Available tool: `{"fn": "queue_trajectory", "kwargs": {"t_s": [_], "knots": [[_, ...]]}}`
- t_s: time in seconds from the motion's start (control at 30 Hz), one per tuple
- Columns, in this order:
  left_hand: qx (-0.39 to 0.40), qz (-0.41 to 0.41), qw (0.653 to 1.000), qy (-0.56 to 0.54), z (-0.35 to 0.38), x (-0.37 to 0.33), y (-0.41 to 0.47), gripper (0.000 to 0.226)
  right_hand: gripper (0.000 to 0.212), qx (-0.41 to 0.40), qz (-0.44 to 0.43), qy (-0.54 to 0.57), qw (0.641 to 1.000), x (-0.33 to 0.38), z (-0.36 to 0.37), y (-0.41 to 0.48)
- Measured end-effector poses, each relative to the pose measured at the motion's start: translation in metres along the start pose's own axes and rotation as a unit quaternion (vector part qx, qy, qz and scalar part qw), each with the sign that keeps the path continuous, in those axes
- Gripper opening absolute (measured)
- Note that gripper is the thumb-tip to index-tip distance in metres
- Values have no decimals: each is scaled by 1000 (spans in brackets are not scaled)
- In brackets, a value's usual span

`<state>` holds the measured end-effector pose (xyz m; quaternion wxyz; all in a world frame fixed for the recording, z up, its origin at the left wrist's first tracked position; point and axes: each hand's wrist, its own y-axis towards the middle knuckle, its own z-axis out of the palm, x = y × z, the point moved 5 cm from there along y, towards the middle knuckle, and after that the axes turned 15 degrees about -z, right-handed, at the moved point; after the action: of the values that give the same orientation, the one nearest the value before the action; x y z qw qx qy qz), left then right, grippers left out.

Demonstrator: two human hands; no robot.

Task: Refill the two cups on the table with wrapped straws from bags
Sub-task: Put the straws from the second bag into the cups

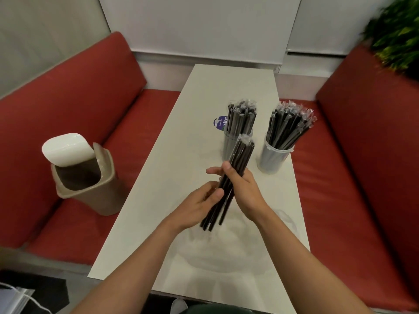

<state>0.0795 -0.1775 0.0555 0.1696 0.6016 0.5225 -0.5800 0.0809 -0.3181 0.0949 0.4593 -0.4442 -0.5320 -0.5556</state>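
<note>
— What do the straws look like?
— A bundle (235, 175) of thin black straws in clear wrappers, tilted above the table's (181, 137) middle. The right hand (243, 191) wraps its fingers round it; the left hand (201, 202) presses its thumb against the lower part.
— And the cups?
— Two by the right edge: the left cup (226, 143), partly hidden behind the bundle, and the right cup (273, 158), both full. A clear bag (226, 250) near the front edge is barely visible.
</note>
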Motion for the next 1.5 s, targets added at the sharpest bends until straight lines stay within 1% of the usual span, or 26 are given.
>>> {"fn": "queue_trajectory", "kwargs": {"t_s": [0.03, 0.1, 0.2, 0.27, 0.33, 0.43, 0.5, 0.6, 0.8, 1.1, 1.17, 1.23, 1.3, 1.33, 1.4, 1.47, 1.5], "knots": [[25, -8, 999, -24, 5, -6, 0, 41, 46, -6, 5, 14, 1000, 2, 1, 1], [46, -20, 995, -81, 14, -13, -3, 30, 40, -13, 16, 24, 1000, 1, 2, 2], [39, -19, 989, -139, 24, -10, -5, 21, 40, -9, 26, 9, 1000, -2, 4, 3], [21, -14, 988, -149, 27, -6, -7, 18, 40, -13, 20, -4, 1000, -4, 5, 2], [-4, -8, 987, -160, 25, -5, -8, 17, 37, -37, 1, -25, 999, -5, 2, 2], [-21, 6, 988, -153, 21, -7, -8, 16, 31, -75, -8, -51, 996, -5, -12, 3], [-23, 10, 989, -144, 20, -8, -7, 19, 28, -58, -15, -33, 998, -3, -17, 6], [-23, 7, 987, -158, 21, -7, -7, 26, 21, -40, -10, -22, 999, 1, -23, 9], [-40, 7, 989, -145, 13, -7, -4, 22, 18, 6, 15, -11, 1000, 3, -27, 13], [-71, -11, 986, -151, 10, -7, 5, 29, 15, -38, 40, -56, 997, 1, -43, 21], [-95, -11, 987, -128, 6, -3, 11, 29, 14, -40, 40, -69, 996, 1, -46, 22], [-150, 8, 983, -101, -2, -1, 17, 26, 11, -49, 21, -99, 994, 5, -51, 27], [-220, 29, 966, -135, -14, -1, 18, 22, 11, -76, -32, -163, 983, 20, -63, 38], [-254, 35, 955, -149, -21, -2, 18, 21, 11, -99, -73, -207, 971, 31, -71, 46], [-306, 40, 940, -147, -36, -3, 16, 24, 14, -162, -161, -272, 935, 63, -87, 59], [-316, 43, 938, -135, -45, -7, 16, 27, 18, -222, -231, -291, 901, 93, -97, 69], [-311, 42, 940, -137, -47, -9, 18, 28, 22, -234, -254, -294, 891, 102, -98, 75]]}}
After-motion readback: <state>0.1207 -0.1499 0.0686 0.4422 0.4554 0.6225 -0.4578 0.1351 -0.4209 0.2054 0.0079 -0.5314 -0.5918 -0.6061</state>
